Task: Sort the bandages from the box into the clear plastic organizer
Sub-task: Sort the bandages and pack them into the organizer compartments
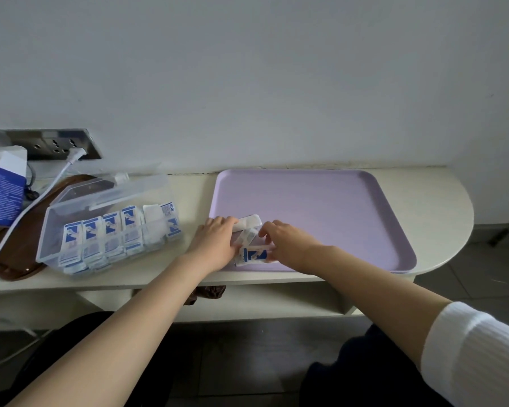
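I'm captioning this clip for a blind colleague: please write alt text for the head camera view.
The left hand and right hand hold a pile of wrapped bandages at the near left corner of a lilac tray on a cream counter. To the left, an open clear plastic organizer holds rows of blue-and-white bandage packets, with an opened blue-and-white box farther left.

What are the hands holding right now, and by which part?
A small stack of bandages on the purple tray: left hand grips its left side, right hand pinches its right end.
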`<state>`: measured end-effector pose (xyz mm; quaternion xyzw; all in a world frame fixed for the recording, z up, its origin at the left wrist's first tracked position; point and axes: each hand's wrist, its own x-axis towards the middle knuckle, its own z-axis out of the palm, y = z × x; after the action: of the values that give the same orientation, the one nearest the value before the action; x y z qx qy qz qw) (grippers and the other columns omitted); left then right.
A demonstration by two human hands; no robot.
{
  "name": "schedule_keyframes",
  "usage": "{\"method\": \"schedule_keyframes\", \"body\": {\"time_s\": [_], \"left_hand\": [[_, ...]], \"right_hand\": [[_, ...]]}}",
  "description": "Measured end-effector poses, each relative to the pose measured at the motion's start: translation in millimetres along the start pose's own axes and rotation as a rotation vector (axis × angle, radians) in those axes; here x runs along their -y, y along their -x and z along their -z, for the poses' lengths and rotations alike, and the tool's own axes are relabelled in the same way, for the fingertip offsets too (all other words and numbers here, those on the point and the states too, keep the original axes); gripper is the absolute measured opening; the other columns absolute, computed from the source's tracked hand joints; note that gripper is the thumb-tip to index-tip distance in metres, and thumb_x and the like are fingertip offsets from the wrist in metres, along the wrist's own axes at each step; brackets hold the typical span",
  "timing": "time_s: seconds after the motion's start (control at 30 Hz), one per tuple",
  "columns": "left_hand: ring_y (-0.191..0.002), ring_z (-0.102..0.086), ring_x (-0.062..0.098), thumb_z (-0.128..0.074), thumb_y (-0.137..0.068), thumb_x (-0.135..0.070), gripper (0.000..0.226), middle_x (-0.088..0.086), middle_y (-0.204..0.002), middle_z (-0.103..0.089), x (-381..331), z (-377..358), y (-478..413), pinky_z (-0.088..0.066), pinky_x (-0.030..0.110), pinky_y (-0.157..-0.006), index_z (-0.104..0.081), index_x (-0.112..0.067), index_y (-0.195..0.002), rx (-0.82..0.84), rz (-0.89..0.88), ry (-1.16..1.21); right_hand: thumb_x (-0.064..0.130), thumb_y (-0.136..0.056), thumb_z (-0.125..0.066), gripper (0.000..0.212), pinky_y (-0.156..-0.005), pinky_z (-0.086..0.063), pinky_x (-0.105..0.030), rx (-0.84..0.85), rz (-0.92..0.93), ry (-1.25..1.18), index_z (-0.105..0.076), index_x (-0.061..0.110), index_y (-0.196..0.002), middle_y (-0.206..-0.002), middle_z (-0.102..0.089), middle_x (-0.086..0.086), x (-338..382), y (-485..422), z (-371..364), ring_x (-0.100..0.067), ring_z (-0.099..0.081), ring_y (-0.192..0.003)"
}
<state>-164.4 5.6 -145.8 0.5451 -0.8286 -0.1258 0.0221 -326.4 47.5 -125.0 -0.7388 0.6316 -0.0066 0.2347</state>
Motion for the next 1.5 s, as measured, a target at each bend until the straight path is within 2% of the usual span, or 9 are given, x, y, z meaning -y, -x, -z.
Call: {"method": "schedule_keyframes", "body": {"time_s": [0.17, 0.33, 0.53, 0.7, 0.87, 1.0, 1.17, 1.4, 1.5], "left_hand": [[-0.120, -0.041, 0.026, -0.057, -0.090, -0.031, 0.052, 0.009, -0.131, -0.043, -0.6, 4.7, -9.6, -0.033, 0.032, -0.096, -0.038, -0.015, -0.135, 0.040, 0.027, 0.003], [-0.119, -0.042, 0.027, -0.061, -0.087, -0.027, 0.044, 0.009, -0.126, -0.049, -0.9, 6.3, -15.0, -0.037, 0.035, -0.099, -0.048, -0.015, -0.127, 0.099, 0.063, 0.053], [-0.106, -0.054, 0.023, -0.066, -0.082, -0.023, 0.032, 0.007, -0.111, -0.059, -4.0, 3.6, -11.7, -0.043, 0.029, -0.087, -0.060, -0.012, -0.111, 0.081, 0.015, 0.175], [-0.089, -0.050, 0.017, -0.062, -0.086, -0.024, 0.029, -0.001, -0.099, -0.046, -8.5, -6.0, 1.8, -0.039, 0.026, -0.076, -0.060, -0.015, -0.112, 0.077, -0.064, 0.220], [-0.095, -0.055, 0.021, -0.045, -0.094, -0.007, 0.018, 0.004, -0.103, -0.055, -8.4, -2.4, 10.1, -0.043, 0.028, -0.081, -0.059, -0.008, -0.104, -0.014, -0.084, 0.315], [-0.086, -0.055, 0.018, -0.041, -0.098, -0.016, 0.016, 0.003, -0.106, -0.059, -6.5, 2.8, 15.1, -0.043, 0.028, -0.073, -0.055, -0.011, -0.105, -0.119, -0.013, 0.407], [-0.103, -0.049, 0.013, -0.052, -0.092, -0.043, 0.034, -0.005, -0.114, -0.053, -11.1, 0.1, 22.6, -0.041, 0.027, -0.082, -0.053, -0.018, -0.116, 0.007, -0.041, 0.229], [-0.103, -0.052, 0.024, -0.066, -0.084, -0.027, 0.035, 0.005, -0.113, -0.053, -15.4, 1.3, 17.6, -0.041, 0.032, -0.082, -0.050, -0.009, -0.110, 0.106, 0.028, 0.183], [-0.091, -0.056, 0.026, -0.068, -0.083, -0.028, 0.026, 0.006, -0.097, -0.060, -16.0, 5.1, 13.6, -0.040, 0.032, -0.072, -0.057, -0.008, -0.095, 0.182, 0.076, 0.174]], "right_hand": [[0.025, -0.088, -0.062, 0.035, -0.085, -0.045, -0.032, 0.039, -0.015, 0.086, -0.055, 0.012, -0.119, -0.120, -0.055, -0.008, 2.1, -3.9, 4.4, -0.026, -0.055, -0.105], [0.032, -0.088, -0.062, 0.037, -0.089, -0.039, -0.031, 0.065, 0.028, 0.182, -0.056, 0.015, -0.120, -0.121, -0.049, -0.009, 2.2, -5.0, 8.5, -0.026, -0.044, -0.114], [0.025, -0.090, -0.058, 0.024, -0.074, -0.039, -0.029, -0.056, -0.049, 0.192, -0.055, 0.020, -0.113, -0.117, -0.059, -0.005, -7.6, -5.3, 25.4, -0.026, -0.057, -0.101], [0.018, -0.082, -0.068, 0.018, -0.068, -0.043, -0.026, -0.042, -0.077, -0.085, -0.053, 0.021, -0.091, -0.106, -0.061, -0.001, -23.8, -4.7, 44.0, -0.018, -0.055, -0.088], [0.016, -0.080, -0.070, 0.033, -0.057, -0.040, -0.016, 0.037, -0.064, -0.191, -0.054, 0.015, -0.108, -0.097, -0.057, 0.002, -19.5, -4.1, 39.2, -0.017, -0.053, -0.086], [0.015, -0.078, -0.073, 0.044, -0.066, -0.041, -0.022, 0.086, -0.046, -0.221, -0.051, 0.013, -0.116, -0.097, -0.056, 0.000, -5.9, -10.2, 27.2, -0.016, -0.051, -0.087], [0.025, -0.077, -0.074, 0.054, -0.074, -0.043, -0.030, 0.137, -0.019, -0.087, -0.047, 0.015, -0.124, -0.111, -0.060, -0.007, 7.1, -17.9, 8.6, -0.022, -0.053, -0.090], [0.020, -0.079, -0.070, 0.026, -0.063, -0.042, -0.024, 0.184, -0.057, 0.038, -0.067, 0.016, -0.104, -0.105, -0.069, -0.006, 17.2, -22.3, 5.6, -0.022, -0.060, -0.078], [0.021, -0.079, -0.070, 0.031, -0.073, -0.041, -0.027, 0.169, -0.026, 0.065, -0.064, 0.016, -0.110, -0.113, -0.065, -0.006, 18.6, -22.1, 5.3, -0.024, -0.058, -0.102]]}}
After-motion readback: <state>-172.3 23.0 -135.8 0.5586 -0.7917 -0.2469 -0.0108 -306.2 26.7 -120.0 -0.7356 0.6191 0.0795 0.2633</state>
